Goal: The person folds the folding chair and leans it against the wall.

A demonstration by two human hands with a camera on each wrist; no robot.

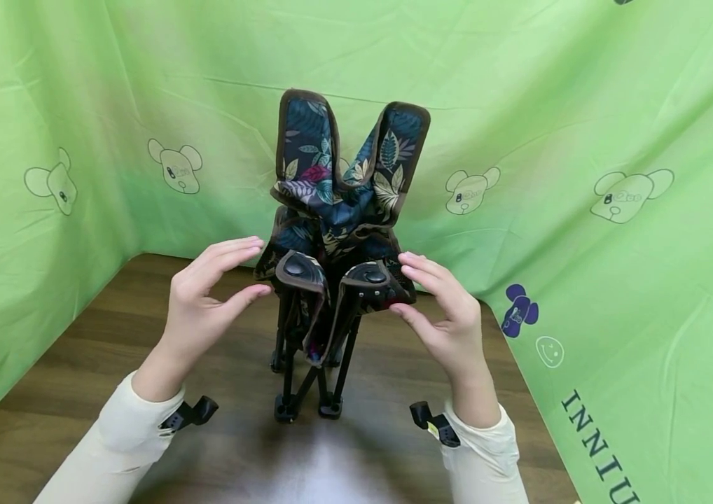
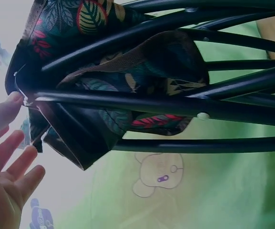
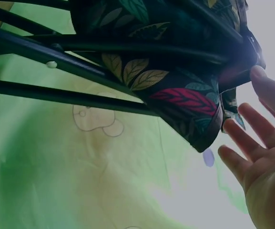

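Head view: a folded camp chair (image 1: 337, 231) of leaf-print fabric with brown binding stands upright on thin black metal legs on the dark wood table (image 1: 79, 392). The left hand (image 1: 205, 301) and right hand (image 1: 445, 311) flank its corners, fingers spread wide, thumb tips touching the fabric.

Your head camera looks forward and down at the folded chair (image 1: 337, 259) from near; your wrist cameras sit close beneath it, facing up — all three share its frame and fabric.
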